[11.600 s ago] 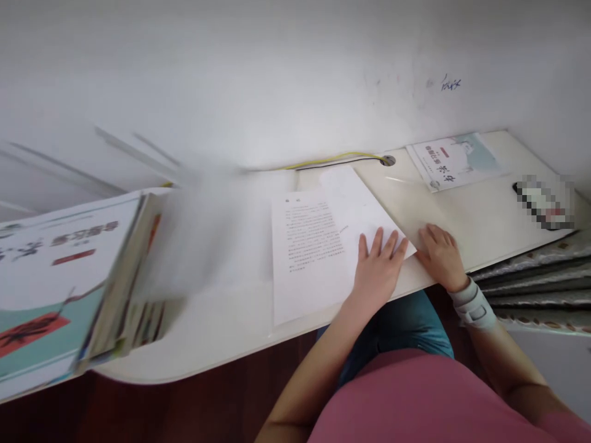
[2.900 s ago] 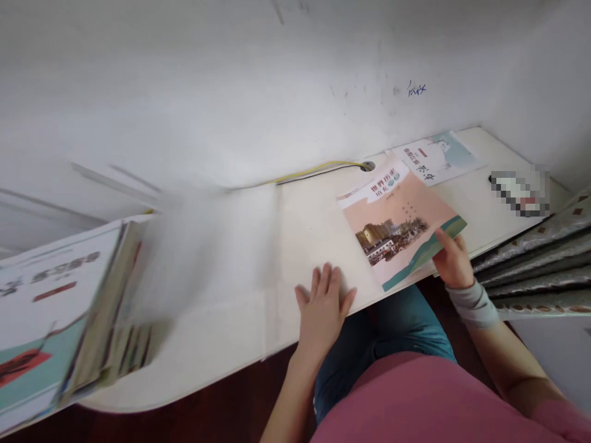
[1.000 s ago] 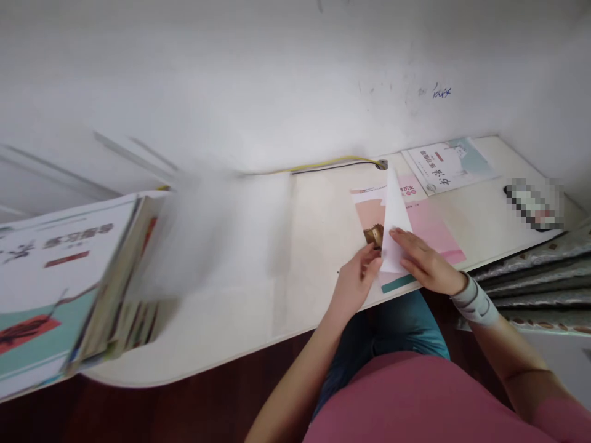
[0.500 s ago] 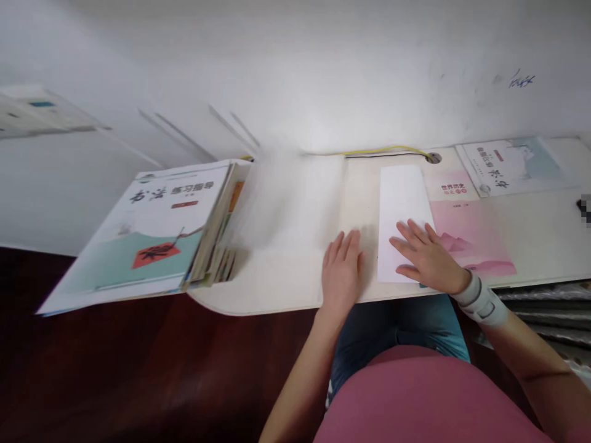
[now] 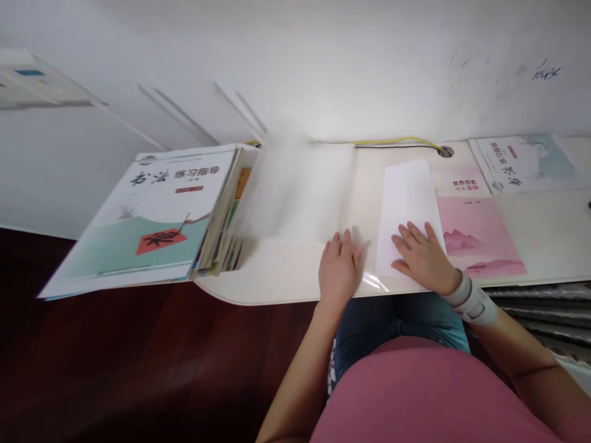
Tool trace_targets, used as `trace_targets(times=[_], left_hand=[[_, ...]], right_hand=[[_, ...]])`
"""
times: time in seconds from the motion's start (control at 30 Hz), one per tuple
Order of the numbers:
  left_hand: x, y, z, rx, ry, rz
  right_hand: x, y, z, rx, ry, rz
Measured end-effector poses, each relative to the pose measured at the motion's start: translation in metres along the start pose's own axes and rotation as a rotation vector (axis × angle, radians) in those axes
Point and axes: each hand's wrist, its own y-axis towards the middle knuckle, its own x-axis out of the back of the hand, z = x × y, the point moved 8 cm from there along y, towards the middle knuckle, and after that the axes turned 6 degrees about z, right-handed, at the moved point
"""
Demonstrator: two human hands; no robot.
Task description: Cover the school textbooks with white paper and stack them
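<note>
The pink book says "世界历史" near its top. It lies just right of the folded white paper, which seems to cover its left edge. Far left of the paper sits a stack of books. The top one says "书法 练习指导" and has a red patch. The stack hangs over the edge of the table.

The paper is plain, long and smooth. The right hand lies flat on its near end, fingers spread. The left hand rests flat on the table just left of the paper, fingers close together. A wide stretch of table top lies between the paper and the stack. A yellow cable runs along the wall behind the paper.
</note>
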Motion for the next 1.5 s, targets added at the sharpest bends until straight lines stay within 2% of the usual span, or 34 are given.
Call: trace_targets(times=[0.1,0.23,0.33,0.4,0.5,0.6,0.7,0.77,0.83,0.9,1.03,1.2,1.3,1.43,1.5], left_hand=[[0.003,-0.002,-0.003,-0.028,-0.020,0.005],[0.004,-0.004,-0.024,-0.211,-0.019,0.055],[0.001,-0.007,-0.040,-0.383,-0.018,0.149],[-0.001,-0.008,-0.043,-0.439,-0.023,0.184],[0.000,-0.008,-0.042,-0.456,-0.038,0.196],[0.000,-0.008,-0.041,-0.456,-0.040,0.213],[0.000,-0.008,-0.040,-0.450,-0.040,0.227],[0.000,-0.007,-0.040,-0.444,-0.050,0.235],[-0.001,-0.006,-0.039,-0.436,-0.061,0.243],[-0.003,-0.005,-0.037,-0.420,-0.063,0.245],[-0.009,-0.005,-0.035,-0.392,-0.039,0.267],[-0.008,-0.004,-0.036,-0.390,0.032,0.323],[-0.007,0.013,-0.040,-0.359,0.096,0.409],[-0.012,0.062,-0.043,-0.188,0.214,0.530],[-0.020,0.086,-0.048,-0.143,0.191,0.611]], right_hand=[[-0.001,-0.001,0.016,0.059,0.003,0.025],[-0.003,-0.004,0.032,0.067,0.014,0.018],[-0.001,-0.006,0.033,0.075,0.020,0.015],[0.006,-0.003,0.027,0.122,0.023,0.026],[0.025,0.017,0.004,0.190,-0.003,0.023],[0.036,0.058,-0.026,0.192,-0.081,0.020],[0.022,0.100,-0.050,0.143,-0.109,0.142],[0.005,0.114,-0.055,0.127,-0.106,0.255],[-0.007,0.117,-0.054,0.126,-0.093,0.311],[-0.010,0.113,-0.052,0.123,-0.085,0.306],[-0.009,0.102,-0.048,0.129,-0.112,0.299],[-0.003,0.104,-0.050,0.116,-0.150,0.294],[-0.002,0.107,-0.050,0.114,-0.168,0.278],[-0.001,0.108,-0.051,0.108,-0.163,0.262],[-0.001,0.107,-0.052,0.100,-0.156,0.261]])
